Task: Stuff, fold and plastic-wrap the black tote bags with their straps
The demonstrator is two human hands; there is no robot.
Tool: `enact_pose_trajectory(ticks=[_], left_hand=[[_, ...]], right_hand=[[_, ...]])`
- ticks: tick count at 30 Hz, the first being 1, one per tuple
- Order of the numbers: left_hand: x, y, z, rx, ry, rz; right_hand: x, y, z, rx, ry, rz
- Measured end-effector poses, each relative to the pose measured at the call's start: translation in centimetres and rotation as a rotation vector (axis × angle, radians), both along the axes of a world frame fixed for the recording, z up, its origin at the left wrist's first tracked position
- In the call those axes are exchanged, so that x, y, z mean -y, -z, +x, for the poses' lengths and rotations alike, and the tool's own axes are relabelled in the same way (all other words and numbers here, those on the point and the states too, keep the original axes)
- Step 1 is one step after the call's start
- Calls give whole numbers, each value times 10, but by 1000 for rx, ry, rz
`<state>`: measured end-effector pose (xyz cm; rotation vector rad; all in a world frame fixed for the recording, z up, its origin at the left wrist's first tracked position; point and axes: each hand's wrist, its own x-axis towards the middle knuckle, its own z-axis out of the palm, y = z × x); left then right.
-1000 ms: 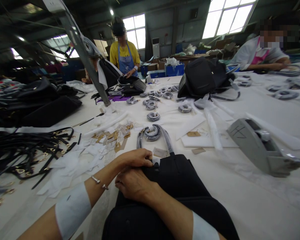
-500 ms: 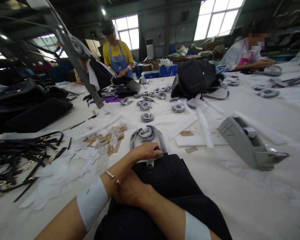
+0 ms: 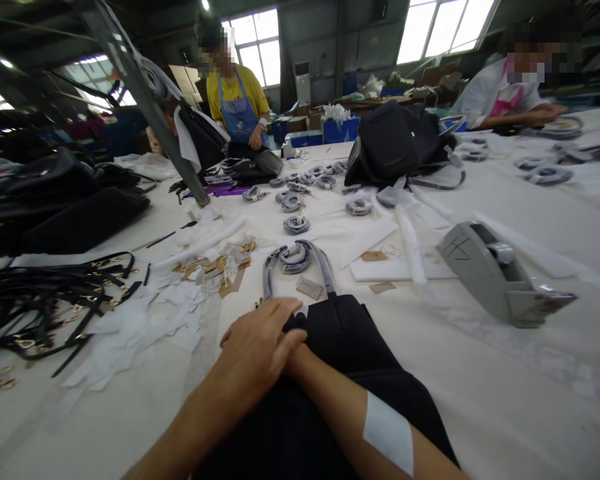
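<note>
A black bag (image 3: 347, 340) lies in front of me, its handle (image 3: 325, 267) wrapped in greyish film and pointing away from me. My left hand (image 3: 260, 340) rests over the bag's top end, with forefinger and thumb stretched out and apart beside a small black tab (image 3: 295, 321). My right forearm comes in from the lower right and crosses the bag. Under my left hand, my right hand (image 3: 294, 357) is mostly covered and its fingers are hidden. A coiled, wrapped strap (image 3: 295, 261) lies inside the handle's loop, and a small tan card (image 3: 310, 288) is near it.
A grey tape dispenser (image 3: 485, 267) stands at the right. Paper tags (image 3: 220, 267), white scraps (image 3: 140, 340) and black straps with gold clasps (image 3: 80, 293) lie at the left. More wrapped coils (image 3: 297, 225) and black bags (image 3: 395, 147) lie farther back. Two co-workers are across the table.
My left hand has drawn back from the wrapped handle toward me and now covers my right hand, which has shifted up along the bag. The tan card inside the handle loop has come into view.
</note>
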<state>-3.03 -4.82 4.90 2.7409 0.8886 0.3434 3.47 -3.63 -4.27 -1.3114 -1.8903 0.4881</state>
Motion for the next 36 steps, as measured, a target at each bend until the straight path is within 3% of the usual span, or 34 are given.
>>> enact_pose_trajectory(ticks=[2, 5, 7, 9, 13, 16, 18, 20, 22, 26, 30, 34, 36], left_hand=[[37, 20, -39, 17, 30, 226], [76, 66, -79, -74, -12, 513], [90, 91, -89, -127, -88, 584], [95, 104, -90, -183, -135, 555], [93, 102, -84, -184, -133, 446], [91, 101, -84, -69, -152, 379], [87, 104, -87, 91, -265, 303], [82, 107, -90, 289, -446, 156], [75, 106, -95, 437, -598, -63], [63, 98, -104, 614, -687, -484], [58, 94, -112, 789, -701, -743], [59, 84, -112, 778, -732, -806], [61, 74, -109, 772, -728, -905]], right_hand=[[-5, -1, 4, -70, -100, -67], [-10, -4, 6, -234, -190, -148], [-8, -7, 5, -342, -202, -198], [-3, -13, 5, -391, -181, -241], [19, -37, 32, -290, -87, -213], [55, -59, 85, -45, 13, -196], [92, -67, 128, 27, 200, -235], [136, -64, 163, -35, 437, -295], [180, -52, 183, -233, 600, -402], [235, -21, 179, -667, 556, -562], [241, -14, 164, -838, 556, -536], [227, -28, 162, -708, 571, -539], [221, -33, 163, -796, 545, -542]])
